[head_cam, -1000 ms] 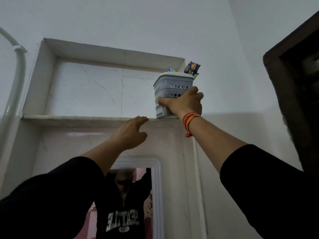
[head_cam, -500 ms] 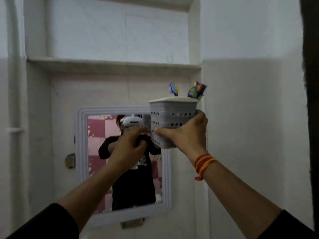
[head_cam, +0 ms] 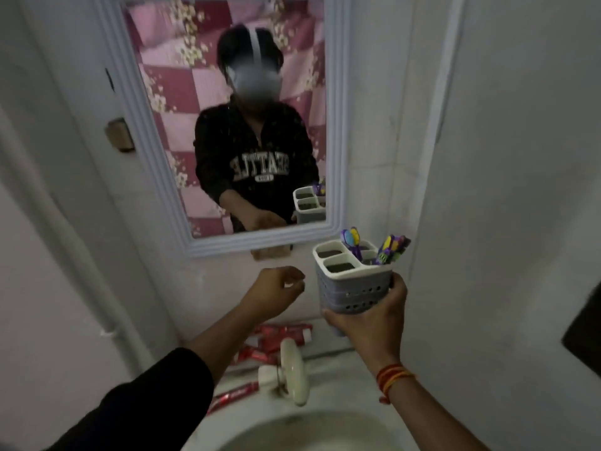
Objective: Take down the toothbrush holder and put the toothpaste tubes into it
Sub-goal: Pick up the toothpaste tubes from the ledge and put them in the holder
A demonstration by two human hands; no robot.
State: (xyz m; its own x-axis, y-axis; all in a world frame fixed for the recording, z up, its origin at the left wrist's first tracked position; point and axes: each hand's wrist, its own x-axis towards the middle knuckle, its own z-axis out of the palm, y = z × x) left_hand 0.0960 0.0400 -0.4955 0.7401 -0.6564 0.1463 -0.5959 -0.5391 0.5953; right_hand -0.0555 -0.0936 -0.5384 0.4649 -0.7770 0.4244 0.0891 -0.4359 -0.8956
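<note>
Lowered off shelf: toothbrush holder, right hand gripping; left hand loosely curled, empty. Next: setting down near toothpaste tubes.

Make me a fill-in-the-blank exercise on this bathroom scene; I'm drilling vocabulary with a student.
1. The holder is gripped by the ____ hand.
2. The toothpaste tubes are ____ in colour.
3. The left hand holds ____.
4. The brushes stand in the holder's ____ compartments.

Missing words: right; red; nothing; back
</note>
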